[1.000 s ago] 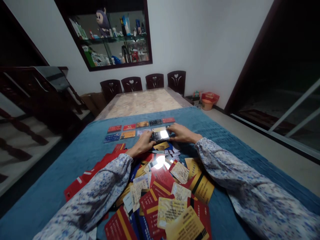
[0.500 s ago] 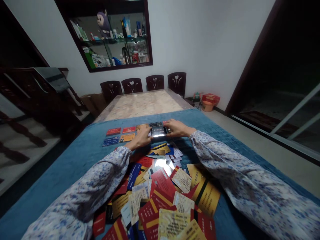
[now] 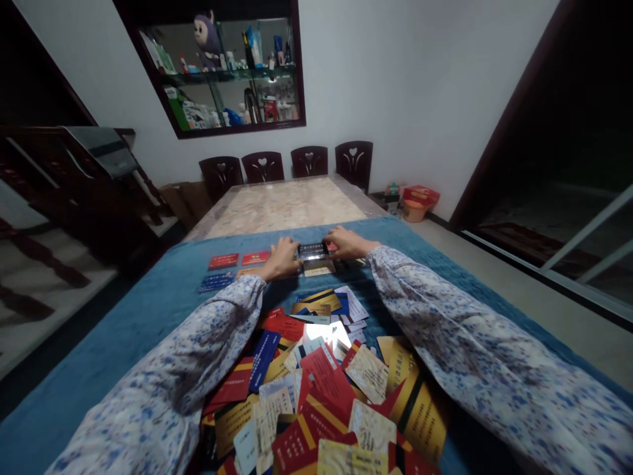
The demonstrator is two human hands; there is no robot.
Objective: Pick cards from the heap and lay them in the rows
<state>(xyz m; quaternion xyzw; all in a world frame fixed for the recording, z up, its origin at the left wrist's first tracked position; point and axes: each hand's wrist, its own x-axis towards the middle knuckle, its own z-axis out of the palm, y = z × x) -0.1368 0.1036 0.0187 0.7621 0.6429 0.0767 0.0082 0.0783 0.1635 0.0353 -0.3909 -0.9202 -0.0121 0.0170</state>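
Between my two hands is a black card (image 3: 313, 251), its left edge at the fingers of my left hand (image 3: 283, 258) and its right edge at those of my right hand (image 3: 345, 243). Both hands are closed on it, at the row of laid-out cards. Just nearer to me lies a pale gold card (image 3: 319, 269). Left of my hands lie two red cards (image 3: 223, 261), a blue card (image 3: 217, 282) and a partly hidden orange card (image 3: 247, 272). Between my forearms spreads a loose heap of red, gold, blue and white cards (image 3: 324, 373).
A blue cloth (image 3: 143, 316) covers the near part of the marble-patterned table (image 3: 287, 204). Several dark chairs (image 3: 309, 163) stand at the far end. An orange bucket (image 3: 414, 211) is on the floor to the right, and a wooden railing (image 3: 54, 178) runs on the left.
The black card has moved away from me with both hands, uncovering the pale gold card in front. My left hand now hides more of the orange card.
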